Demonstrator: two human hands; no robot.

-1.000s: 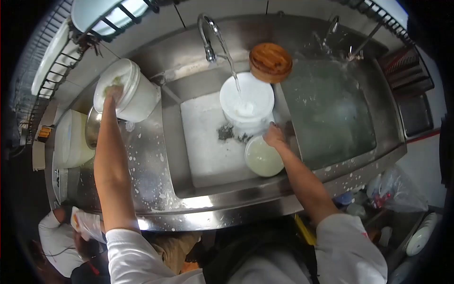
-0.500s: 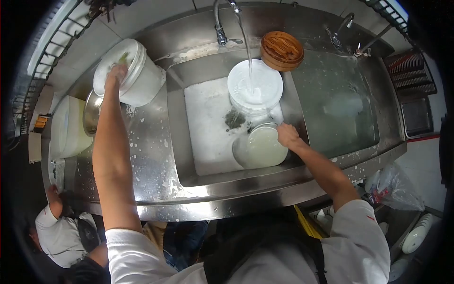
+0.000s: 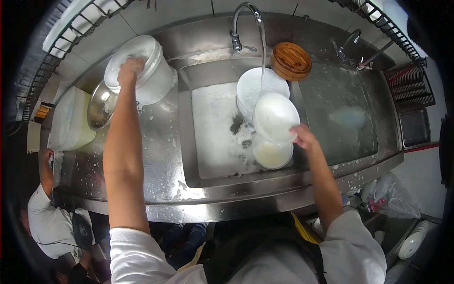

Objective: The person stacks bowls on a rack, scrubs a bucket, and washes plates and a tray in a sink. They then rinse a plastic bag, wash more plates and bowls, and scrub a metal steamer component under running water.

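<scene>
Though visible, stack (image 3: 249, 89) partly behind dish (image 3: 275, 113)

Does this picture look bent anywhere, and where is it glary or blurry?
Head view: strong wide-angle distortion bows the steel counter, and the corners fall to black; head view: bright glare whitens the counter's front edge near the middle; head view: the right hand and the white dish it holds look slightly soft, perhaps from motion.

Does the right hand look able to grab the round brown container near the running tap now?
Probably not yet: the right hand is holding a white dish. Otherwise, nothing visible blocks its way to the brown container.
</scene>
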